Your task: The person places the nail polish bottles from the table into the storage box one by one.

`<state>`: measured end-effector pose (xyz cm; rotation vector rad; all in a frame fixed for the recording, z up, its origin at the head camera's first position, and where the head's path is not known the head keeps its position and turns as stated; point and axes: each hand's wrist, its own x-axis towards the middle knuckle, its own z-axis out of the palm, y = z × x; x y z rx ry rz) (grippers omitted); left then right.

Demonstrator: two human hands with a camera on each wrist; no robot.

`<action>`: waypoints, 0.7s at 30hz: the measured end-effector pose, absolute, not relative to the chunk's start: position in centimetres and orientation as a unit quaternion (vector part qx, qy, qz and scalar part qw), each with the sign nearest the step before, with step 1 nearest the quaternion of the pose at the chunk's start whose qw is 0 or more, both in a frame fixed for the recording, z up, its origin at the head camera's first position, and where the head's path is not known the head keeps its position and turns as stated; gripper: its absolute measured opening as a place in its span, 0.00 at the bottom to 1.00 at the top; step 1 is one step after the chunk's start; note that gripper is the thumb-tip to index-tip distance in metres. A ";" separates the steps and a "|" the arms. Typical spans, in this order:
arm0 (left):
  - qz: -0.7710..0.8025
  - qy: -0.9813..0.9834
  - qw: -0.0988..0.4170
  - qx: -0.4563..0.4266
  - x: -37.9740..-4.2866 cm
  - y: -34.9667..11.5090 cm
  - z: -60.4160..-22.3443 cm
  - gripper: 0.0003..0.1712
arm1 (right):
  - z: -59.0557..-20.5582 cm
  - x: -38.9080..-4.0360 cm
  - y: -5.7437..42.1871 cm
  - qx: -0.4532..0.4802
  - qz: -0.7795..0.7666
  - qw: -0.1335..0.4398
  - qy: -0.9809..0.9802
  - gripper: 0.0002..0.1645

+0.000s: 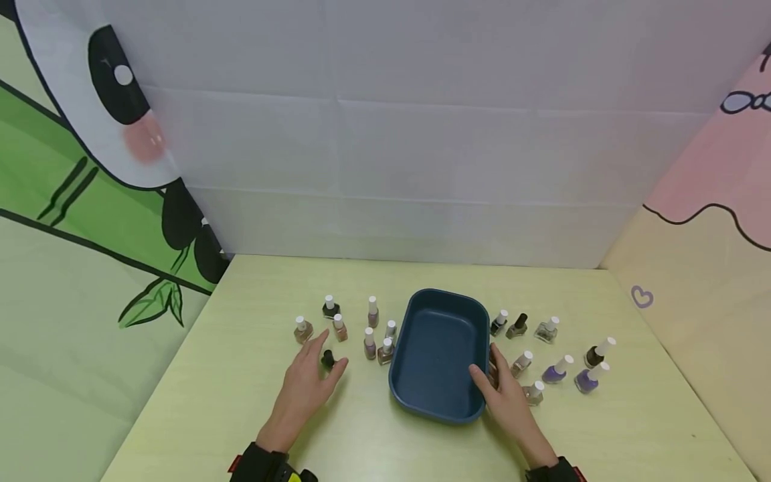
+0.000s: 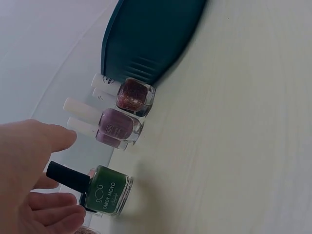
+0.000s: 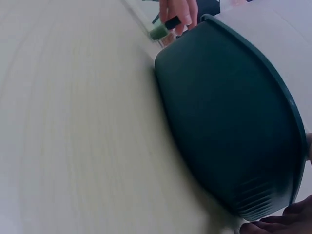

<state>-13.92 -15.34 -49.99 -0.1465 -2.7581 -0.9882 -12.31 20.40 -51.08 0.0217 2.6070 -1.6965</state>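
Note:
My left hand (image 1: 307, 381) reaches around a green nail polish bottle (image 2: 108, 190) with a black cap, thumb and fingers spread apart. In the left wrist view a gap shows between the thumb and the cap. At the right side of a dark blue plastic tray (image 1: 438, 361), my right hand (image 1: 506, 398) grips the wall, thumb over the rim and fingers outside. The tray's inside holds nothing visible. Between the left hand and the tray stand purple nail polish bottles (image 2: 117, 124) and a glittery reddish one (image 2: 132, 96), all with white caps.
Behind the left hand are a dark bottle (image 1: 330, 309) and pinkish ones (image 1: 340, 330). Several more stand right of the tray, including purple bottles (image 1: 555, 372) and a black-capped one (image 1: 517, 327). A pale hanging sheet (image 1: 421, 147) borders the back of the light wooden table (image 1: 199, 428).

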 end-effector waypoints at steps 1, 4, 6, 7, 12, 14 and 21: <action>-0.335 -0.935 0.104 -0.047 -13.9 -15.3 -50.0 0.40 | -51.0 -12.3 20.3 0.013 -0.556 0.025 0.830 0.48; -0.332 -0.936 0.109 -0.045 -13.9 -15.3 -50.1 0.37 | -51.0 -12.4 20.2 0.024 -0.581 0.038 0.813 0.48; -0.330 -0.935 0.117 -0.049 -13.8 -15.4 -50.2 0.35 | -51.0 -12.4 20.2 0.027 -0.590 0.041 0.806 0.47; -0.331 -0.935 0.120 -0.052 -13.8 -15.4 -50.3 0.33 | -51.0 -12.5 20.2 0.028 -0.594 0.042 0.803 0.47; -0.331 -0.933 0.126 -0.064 -13.9 -15.3 -50.5 0.28 | -51.4 -12.8 20.3 0.034 -0.605 0.042 0.795 0.45; -0.329 -0.934 0.126 -0.066 -14.0 -15.3 -50.6 0.27 | -51.5 -12.9 20.2 0.035 -0.608 0.041 0.792 0.44; -0.331 -0.934 0.118 -0.058 -14.1 -15.4 -50.7 0.26 | -51.6 -13.0 20.0 0.032 -0.604 0.025 0.796 0.41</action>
